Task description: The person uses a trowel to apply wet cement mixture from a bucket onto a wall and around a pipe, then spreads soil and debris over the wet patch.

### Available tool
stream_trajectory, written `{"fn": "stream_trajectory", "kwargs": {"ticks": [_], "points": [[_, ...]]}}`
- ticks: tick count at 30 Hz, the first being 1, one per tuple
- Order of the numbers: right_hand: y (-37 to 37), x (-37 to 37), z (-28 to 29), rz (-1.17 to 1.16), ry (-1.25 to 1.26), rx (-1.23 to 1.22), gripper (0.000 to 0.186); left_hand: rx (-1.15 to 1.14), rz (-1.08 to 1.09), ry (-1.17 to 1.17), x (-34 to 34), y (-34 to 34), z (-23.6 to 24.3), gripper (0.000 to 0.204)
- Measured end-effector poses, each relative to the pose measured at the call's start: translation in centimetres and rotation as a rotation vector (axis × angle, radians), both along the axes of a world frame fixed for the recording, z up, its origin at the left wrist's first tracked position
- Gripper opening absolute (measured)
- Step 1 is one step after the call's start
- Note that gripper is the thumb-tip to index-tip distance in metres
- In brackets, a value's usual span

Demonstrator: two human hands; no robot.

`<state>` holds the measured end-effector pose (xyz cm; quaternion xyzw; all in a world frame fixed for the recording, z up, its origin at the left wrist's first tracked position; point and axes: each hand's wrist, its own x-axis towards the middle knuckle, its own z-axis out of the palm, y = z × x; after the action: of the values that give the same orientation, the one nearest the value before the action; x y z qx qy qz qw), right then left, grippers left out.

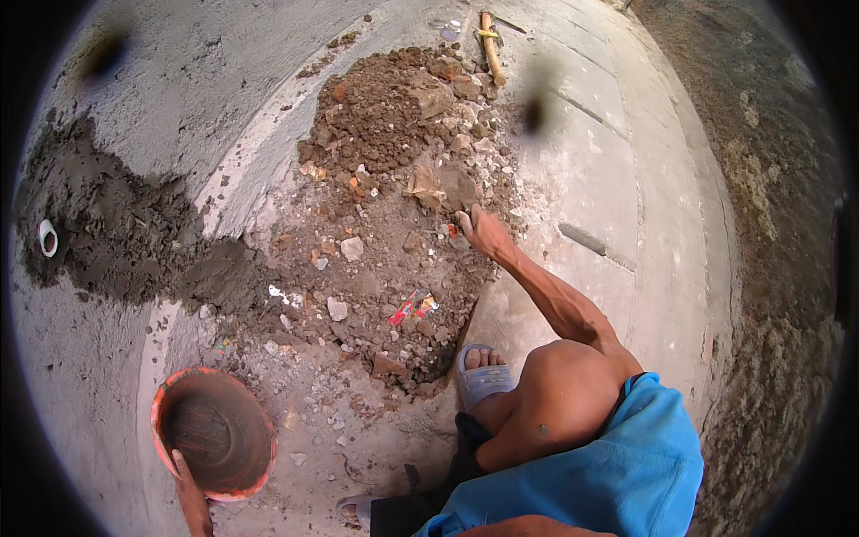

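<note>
My left hand grips the near left rim of a round orange-red bucket, its inside coated with grey mortar. The bucket stands tilted on the ground by the wall. Out over the rubble heap, my right hand is closed, thumb and fingers drawn together. Just beyond its fingers is a brownish, blurred flat shape; I cannot make out whether the hand holds it. Loose soil, broken stones and brick bits lie around that hand.
Wet dark mortar covers the lower wall at left, around a white pipe end. A wooden handle with a yellow tie lies at the far end. A red wrapper sits on the rubble. My sandaled foot rests beside it.
</note>
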<state>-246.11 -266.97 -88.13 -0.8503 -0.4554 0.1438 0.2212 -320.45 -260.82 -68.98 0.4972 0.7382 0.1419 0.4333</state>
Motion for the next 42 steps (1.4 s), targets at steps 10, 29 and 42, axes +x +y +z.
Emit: {"fn": "stream_trajectory", "kwargs": {"ticks": [10,29,42], "points": [[-0.8,-12.2,4.8,0.408,0.051,-0.243,0.052,0.023,-0.026,0.118,4.5,-1.1,3.2,0.091],[1.9,-1.2,0.1,0.146,0.005,-0.159,0.051,0.013,-0.052,0.220,3.5,-0.6,2.5,0.093],[-3.6,-9.5,4.5,0.239,0.045,-0.278,0.050,-0.014,-0.060,0.168,3.2,-0.4,2.6,0.098]]}}
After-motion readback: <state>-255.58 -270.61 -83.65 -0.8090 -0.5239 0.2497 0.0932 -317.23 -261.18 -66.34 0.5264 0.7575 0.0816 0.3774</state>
